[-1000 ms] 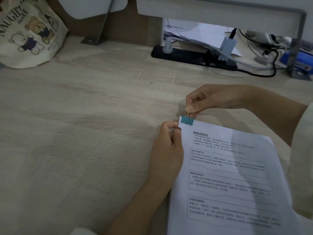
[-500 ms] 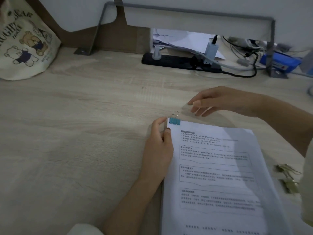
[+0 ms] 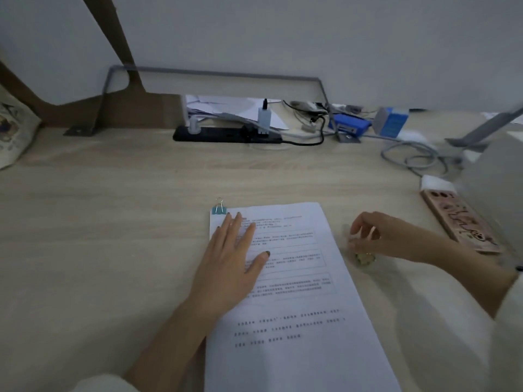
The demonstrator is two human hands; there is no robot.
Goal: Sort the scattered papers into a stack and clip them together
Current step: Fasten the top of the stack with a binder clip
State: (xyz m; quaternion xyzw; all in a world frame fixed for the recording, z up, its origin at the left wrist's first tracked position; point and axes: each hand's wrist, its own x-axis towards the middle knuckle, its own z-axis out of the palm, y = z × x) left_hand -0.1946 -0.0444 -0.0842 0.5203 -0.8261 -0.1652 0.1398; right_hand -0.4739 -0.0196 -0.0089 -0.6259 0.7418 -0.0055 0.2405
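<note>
Left hand [image 3: 229, 258] lies flat on the stack of papers [image 3: 297, 306], fingers straight, pressing it down on the desk [image 3: 99, 236]. It holds nothing. A blue clip [image 3: 218, 209] bites the stack's corner at 11 o'clock, just past the fingertips. Right hand [image 3: 376, 236] is beside the stack at 3 o'clock. Its fingers curl over a little pile of clips [image 3: 364, 258], but it is blurry, so I cannot tell if it holds one. A black power strip [image 3: 220, 134] sits at 12 o'clock, a phone [image 3: 458, 222] at 2 o'clock, and a cloth bag [image 3: 11, 131] at 10 o'clock.
</note>
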